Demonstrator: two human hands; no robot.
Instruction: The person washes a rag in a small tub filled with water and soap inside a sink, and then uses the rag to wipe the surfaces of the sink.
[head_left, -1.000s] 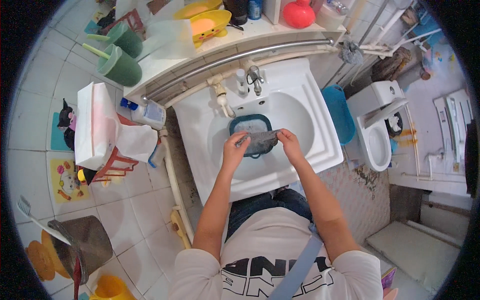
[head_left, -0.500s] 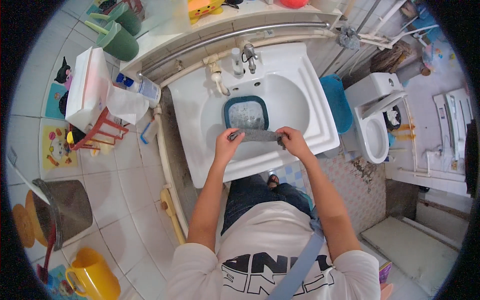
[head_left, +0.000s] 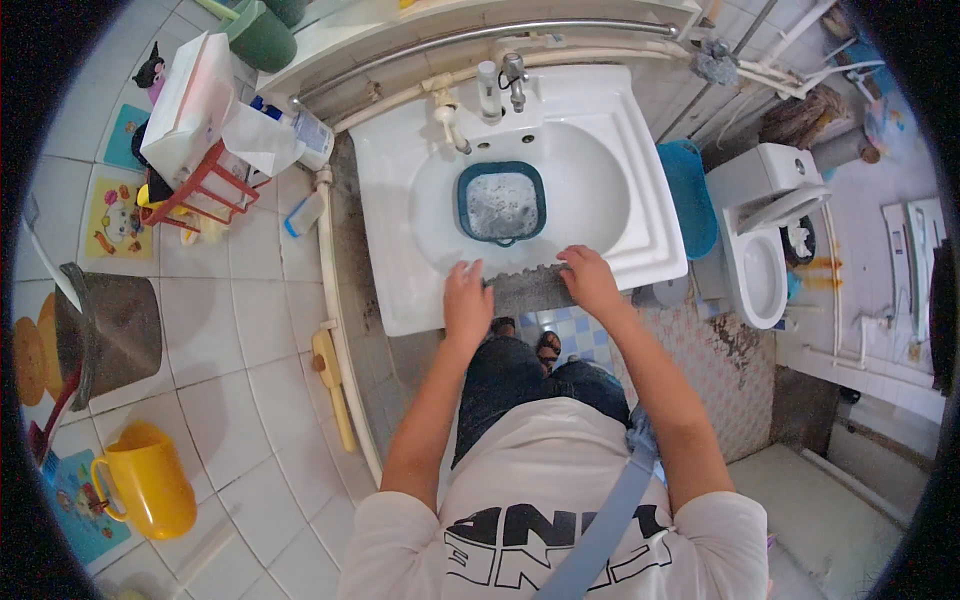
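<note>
A grey cloth (head_left: 530,290) with an uneven far edge lies spread over the near rim of the white sink (head_left: 400,300). At its left end is my left hand (head_left: 467,305), open, its fingers apart and the thumb side close to the cloth. My right hand (head_left: 592,283) is at the right end, fingers stretched toward the cloth's corner; whether they still touch it is hard to see. Inside the sink, beyond the cloth, stands a small dark teal basin (head_left: 463,205) with sudsy water (head_left: 502,203) in it.
Behind the basin are a tap (head_left: 515,85), a pale pipe spout (head_left: 447,115) and a clear bottle (head_left: 489,92). A blue tub (head_left: 688,200) and a toilet (head_left: 765,275) stand to the right. To the left are a red rack (head_left: 205,190) and a yellow jug (head_left: 155,485).
The cloth, bunched between both hands over the sink before, now lies flattened on the near rim. Both hands have come nearer to me and their fingers have loosened.
</note>
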